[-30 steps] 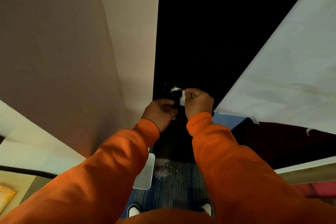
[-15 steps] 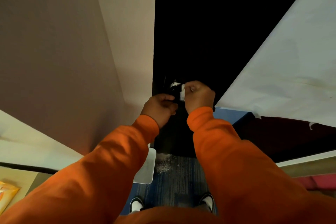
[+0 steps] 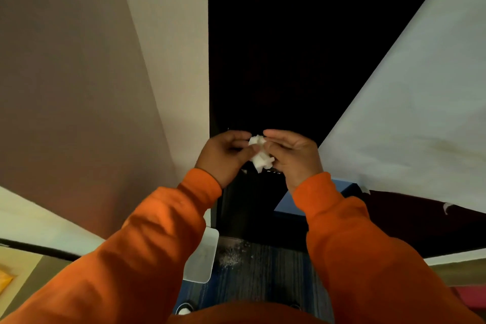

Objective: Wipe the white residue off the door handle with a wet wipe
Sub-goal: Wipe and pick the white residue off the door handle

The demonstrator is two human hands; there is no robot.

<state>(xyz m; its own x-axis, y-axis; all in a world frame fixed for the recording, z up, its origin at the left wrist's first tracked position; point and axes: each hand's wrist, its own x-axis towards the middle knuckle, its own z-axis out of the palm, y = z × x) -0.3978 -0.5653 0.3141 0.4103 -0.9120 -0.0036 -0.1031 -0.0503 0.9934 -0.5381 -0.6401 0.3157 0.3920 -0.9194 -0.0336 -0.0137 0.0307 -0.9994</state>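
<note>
A crumpled white wet wipe (image 3: 259,153) is pinched between both hands in front of the dark door (image 3: 263,60). My left hand (image 3: 224,156) grips its left side with thumb and fingers. My right hand (image 3: 293,156) holds its right side. Both arms wear orange sleeves. The door handle (image 3: 273,171) is almost wholly hidden behind the hands and the wipe; only a small glinting bit shows just below them. Whether residue is on it cannot be seen.
A beige wall (image 3: 92,87) stands on the left, a pale sheet-covered surface (image 3: 407,100) slants on the right. A blue box (image 3: 315,200) sits by the door. On the floor lie a translucent bin (image 3: 202,258) and scattered white powder (image 3: 231,255).
Both hands came off the handle and drew back a little towards me. The wipe, earlier pressed on the handle by my right hand, is now bunched between both hands.
</note>
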